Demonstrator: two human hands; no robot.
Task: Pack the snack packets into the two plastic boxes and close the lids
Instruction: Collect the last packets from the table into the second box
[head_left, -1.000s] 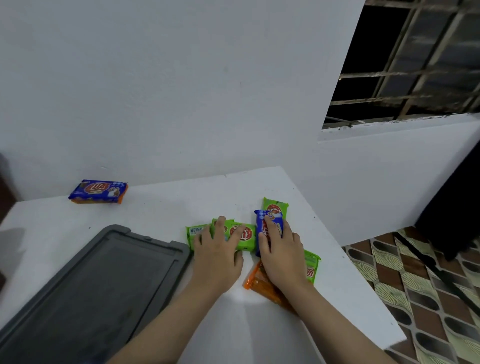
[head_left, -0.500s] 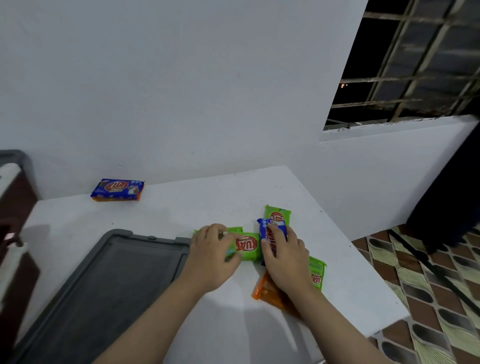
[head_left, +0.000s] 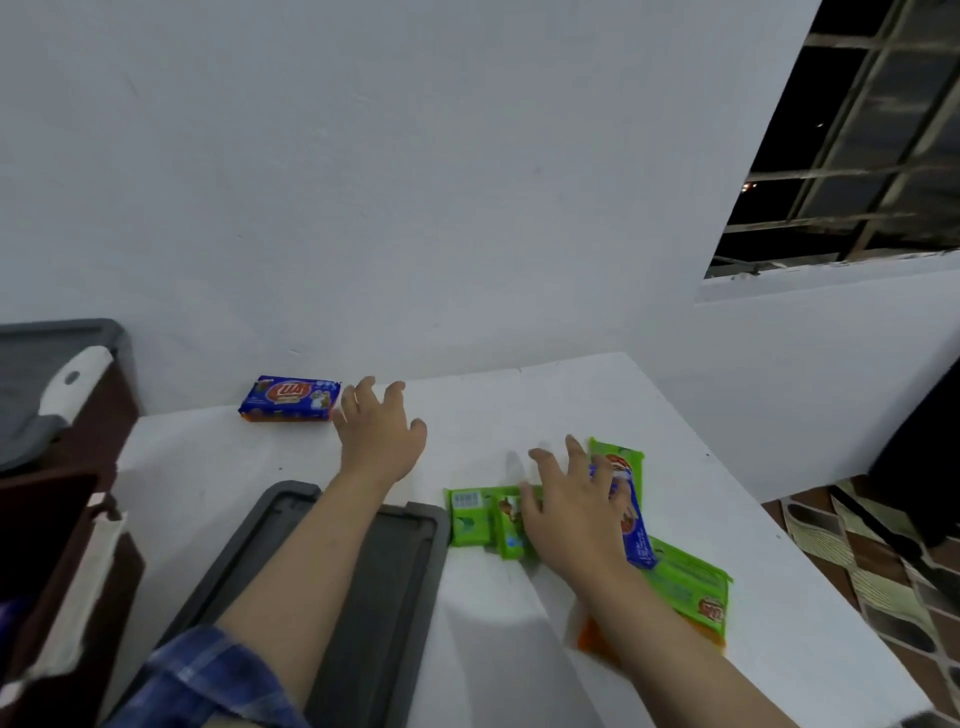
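The left hand (head_left: 382, 439) is reaching with released, spread fingers toward the blue packet (head_left: 290, 399) lying flat at the upper left of the table (head_left: 519, 395), just beside the fingertips and not yet touched. To grasp it well, lower the grip over the long edges and pinch lightly, since the wrapper probably crushes easily. The right hand (head_left: 574, 506) is resting open on the packet pile (head_left: 670, 571) at centre right: green, blue and orange wrappers, overlapping, glossy. A grey lid (head_left: 395, 561) is lying at lower centre; a brown box (head_left: 62, 519) is standing at the left edge.
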